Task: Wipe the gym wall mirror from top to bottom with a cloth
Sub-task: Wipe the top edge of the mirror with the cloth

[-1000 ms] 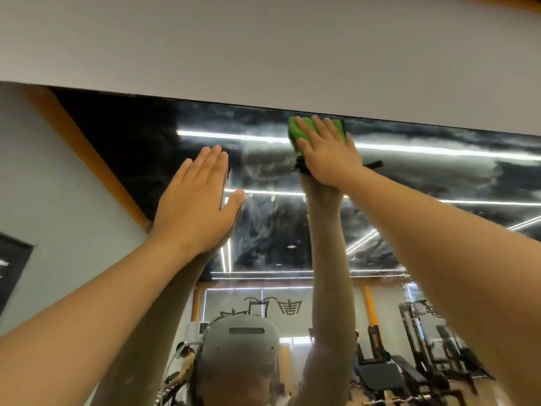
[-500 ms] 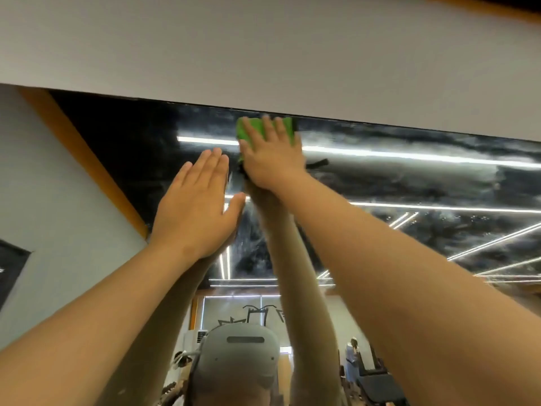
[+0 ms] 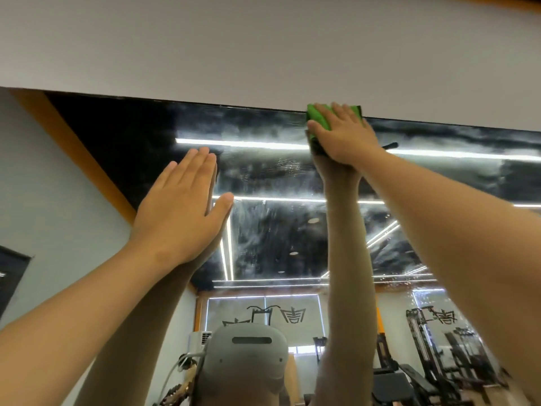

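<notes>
Top-edge pass: right hand point(image 3: 342, 139) presses the green cloth point(image 3: 319, 118) flat, upper right; left hand point(image 3: 181, 206) braces open-palmed on the mirror point(image 3: 278, 235). Next, lower strokes over seemingly smeared glass.

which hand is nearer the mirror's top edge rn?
Right. The right hand presses the green cloth on the mirror right at its top edge; the left hand lies flat on the mirror lower down and further left, clearly below that edge.

Right hand point(image 3: 345, 139) presses green cloth point(image 3: 320, 120) against mirror point(image 3: 263, 171) top edge.
</notes>
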Available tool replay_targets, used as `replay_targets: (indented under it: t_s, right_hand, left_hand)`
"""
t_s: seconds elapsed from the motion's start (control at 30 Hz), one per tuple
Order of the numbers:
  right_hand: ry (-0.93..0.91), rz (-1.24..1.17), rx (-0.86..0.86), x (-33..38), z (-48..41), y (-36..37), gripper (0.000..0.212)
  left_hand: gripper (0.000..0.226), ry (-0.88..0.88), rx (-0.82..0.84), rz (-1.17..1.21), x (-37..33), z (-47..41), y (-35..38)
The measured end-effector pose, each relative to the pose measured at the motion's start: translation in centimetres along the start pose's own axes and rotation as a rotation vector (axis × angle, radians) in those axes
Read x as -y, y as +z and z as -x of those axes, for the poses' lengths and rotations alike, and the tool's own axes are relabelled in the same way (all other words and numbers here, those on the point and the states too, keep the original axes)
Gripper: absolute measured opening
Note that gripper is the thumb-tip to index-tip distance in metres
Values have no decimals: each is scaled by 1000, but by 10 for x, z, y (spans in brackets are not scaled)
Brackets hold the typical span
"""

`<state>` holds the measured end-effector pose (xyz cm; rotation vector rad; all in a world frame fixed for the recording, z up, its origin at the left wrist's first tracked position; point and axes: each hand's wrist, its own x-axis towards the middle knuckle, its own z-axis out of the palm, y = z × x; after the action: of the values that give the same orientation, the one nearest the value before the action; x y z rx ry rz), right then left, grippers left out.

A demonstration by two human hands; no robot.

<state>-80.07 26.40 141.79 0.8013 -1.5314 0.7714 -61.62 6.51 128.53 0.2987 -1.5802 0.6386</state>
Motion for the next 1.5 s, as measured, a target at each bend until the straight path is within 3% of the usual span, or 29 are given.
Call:
replay_targets:
  t_s: [0.13, 0.27, 0.53, 0.7, 0.93, 1.03, 1.27, 1.5]
  right_hand:
    - [188, -27, -18, -19, -3, -5, 59]
    - [289, -22, -1, 13, -5, -1, 61]
    - [-70, -30, 74, 115, 7, 17, 57]
    - [-198, -41, 36, 67, 4, 15, 53]
    - [46, -25, 12, -96, 19, -14, 61]
    - [92, -11, 15, -134, 32, -17, 63]
    - [74, -12, 4, -121, 59, -9, 62]
    - [11, 0, -13, -37, 78, 6, 60]
  left_hand:
    - [86, 3, -9, -21, -2, 2, 1]
    - [91, 7, -20, -14, -2, 2, 3]
    - [96, -2, -6, -25, -3, 1, -2]
    - [93, -23, -20, 27, -2, 1, -3]
    - [91, -52, 4, 34, -4, 1, -5]
    - [86, -70, -8, 46, -9, 3, -8]
    - [78, -75, -9, 49, -11, 4, -10]
    - [71, -49, -41, 38, -3, 3, -4]
